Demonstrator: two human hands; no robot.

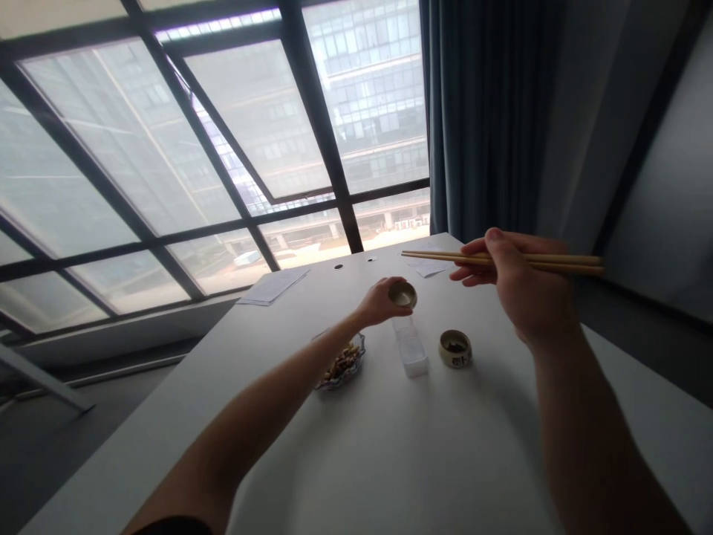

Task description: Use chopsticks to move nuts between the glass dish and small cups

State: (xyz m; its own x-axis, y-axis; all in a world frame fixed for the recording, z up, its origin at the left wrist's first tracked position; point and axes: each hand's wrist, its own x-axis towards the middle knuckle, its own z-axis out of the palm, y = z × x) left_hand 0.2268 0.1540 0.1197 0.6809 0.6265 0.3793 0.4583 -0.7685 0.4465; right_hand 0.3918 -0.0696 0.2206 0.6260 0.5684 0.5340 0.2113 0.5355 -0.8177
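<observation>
My left hand [382, 301] is closed around a small round ceramic cup [403, 295], tilted so that its inside faces me. Raised at the right, my right hand [518, 279] grips a pair of wooden chopsticks [428, 256], their tips close together and pointing left. Below the held cup are clear plastic containers [413, 358] in a row. Just right of them stands a second cup [455, 351] with dark marks on its side and something dark inside. A glass bowl [359, 355] of brown, nut-like pieces is partly hidden behind my left forearm.
The white table [384, 461] reaches to the window. Papers [275, 286] lie at its far left, and more sheets [431, 266] sit at the far right behind the chopsticks. Two small dark holes show near the far edge. A dark blue curtain [490, 119] hangs at the right.
</observation>
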